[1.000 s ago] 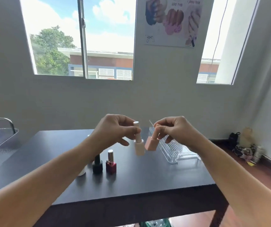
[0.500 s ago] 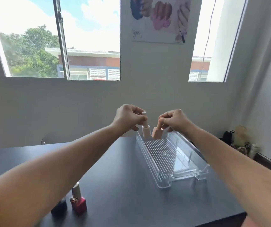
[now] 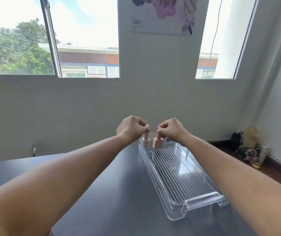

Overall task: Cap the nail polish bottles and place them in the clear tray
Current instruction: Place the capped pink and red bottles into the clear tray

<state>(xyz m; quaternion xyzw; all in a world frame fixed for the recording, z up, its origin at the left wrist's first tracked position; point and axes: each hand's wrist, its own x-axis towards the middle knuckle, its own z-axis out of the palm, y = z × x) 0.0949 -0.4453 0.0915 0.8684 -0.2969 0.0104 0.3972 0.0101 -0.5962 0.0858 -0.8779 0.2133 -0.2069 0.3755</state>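
Note:
A clear ribbed tray (image 3: 194, 201) lies on the dark table (image 3: 116, 193), running away from me toward the wall. At its far left end stand two capped bottles side by side: a pale beige round bottle (image 3: 145, 142) and a pink square bottle (image 3: 157, 143). My left hand (image 3: 131, 128) pinches the cap of the beige bottle from above. My right hand (image 3: 170, 129) grips the cap of the pink bottle. Both bottles are upright and low in the tray; whether they rest on its floor I cannot tell.
The wall rises just behind the tray's far end, with windows and a nail poster above. Bags and clutter (image 3: 250, 150) sit on the floor at the right by the corner. A small metal object (image 3: 33, 149) shows at the table's far left edge.
Both hands carried the two bottles from mid-air over the table to the tray's far end and lowered them in. The view swung right; the dark and red bottles have left the frame.

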